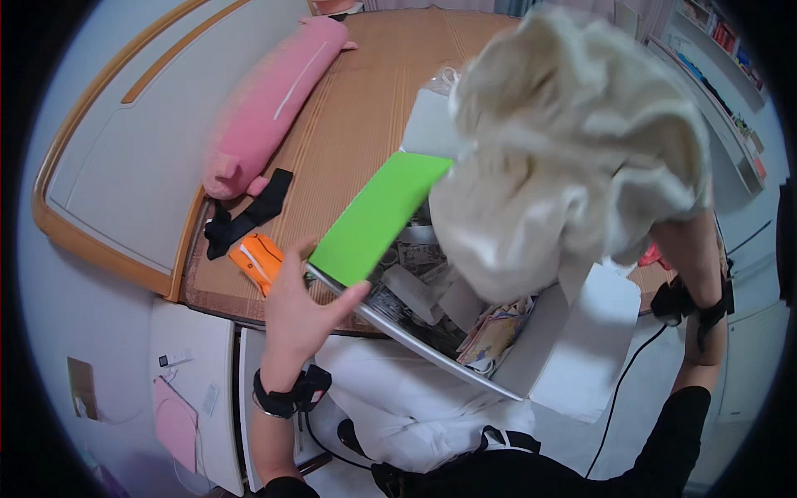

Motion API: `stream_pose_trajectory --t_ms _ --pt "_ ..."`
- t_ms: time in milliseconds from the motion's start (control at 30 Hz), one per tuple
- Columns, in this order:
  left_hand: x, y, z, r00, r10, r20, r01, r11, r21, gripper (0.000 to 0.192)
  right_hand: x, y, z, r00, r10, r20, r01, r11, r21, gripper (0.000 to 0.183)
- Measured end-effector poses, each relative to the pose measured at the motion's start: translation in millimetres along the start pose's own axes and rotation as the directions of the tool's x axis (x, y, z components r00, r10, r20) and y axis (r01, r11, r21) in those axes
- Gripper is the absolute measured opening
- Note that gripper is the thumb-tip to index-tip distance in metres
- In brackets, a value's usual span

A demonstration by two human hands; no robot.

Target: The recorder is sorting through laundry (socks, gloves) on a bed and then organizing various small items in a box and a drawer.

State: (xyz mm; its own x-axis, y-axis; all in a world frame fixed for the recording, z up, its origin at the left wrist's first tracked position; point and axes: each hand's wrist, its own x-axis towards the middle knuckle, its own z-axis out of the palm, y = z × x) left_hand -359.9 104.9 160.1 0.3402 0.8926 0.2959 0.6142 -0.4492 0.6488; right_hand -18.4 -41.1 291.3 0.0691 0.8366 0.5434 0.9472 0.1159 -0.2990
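Observation:
My left hand [311, 299] grips the near left corner of an open cardboard box [436, 358], with thumb and fingers at its rim. A bright green flap or panel [383, 211] stands along the box's left side. Inside lie small clear packets and patterned papers [495, 333]. My right arm reaches up at the right under a large, crumpled cream cloth [560, 149], raised above the box and blurred in part. The cloth hides most of my right hand [660, 239] and its fingers, and covers the box's far right part.
The box is at the edge of a bed with a tan mat [367, 99]. On the mat lie a long pink plush pig [274, 106], black socks [255, 215] and an orange pouch [258, 258]. A white bedside cabinet [193, 324] stands left; black cables hang from both wrists.

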Motion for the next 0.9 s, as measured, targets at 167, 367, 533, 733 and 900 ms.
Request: stream_pose_trajectory --t_ms 167,367,533,733,900 --pt "-0.4 -25.1 -6.1 0.984 -0.174 0.033 0.175 0.923 -0.344 0.058 -6.4 36.6 -13.1 0.967 0.188 -0.174 -0.169 0.979 0.117 0.038" --pt "12.2 -38.9 -2.4 0.895 -0.444 -0.038 0.308 0.677 -0.669 0.062 -17.4 51.1 18.3 0.965 0.151 -0.214 -0.092 0.960 0.263 0.039" --pt "18.1 -67.9 6.3 0.836 -0.536 0.121 0.439 0.520 -0.733 0.047 -31.6 63.4 27.7 0.936 0.352 -0.034 -0.318 0.881 0.351 0.040" --pt "12.1 -99.8 17.3 0.820 -0.572 0.001 0.397 0.567 -0.722 0.033 -44.7 88.5 43.5 0.807 0.561 0.183 -0.583 0.708 0.398 0.034" --pt "6.3 -98.2 31.5 0.824 -0.546 -0.150 0.387 0.736 -0.555 0.034 -49.9 91.4 57.1 0.808 0.537 0.244 -0.585 0.681 0.440 0.034"
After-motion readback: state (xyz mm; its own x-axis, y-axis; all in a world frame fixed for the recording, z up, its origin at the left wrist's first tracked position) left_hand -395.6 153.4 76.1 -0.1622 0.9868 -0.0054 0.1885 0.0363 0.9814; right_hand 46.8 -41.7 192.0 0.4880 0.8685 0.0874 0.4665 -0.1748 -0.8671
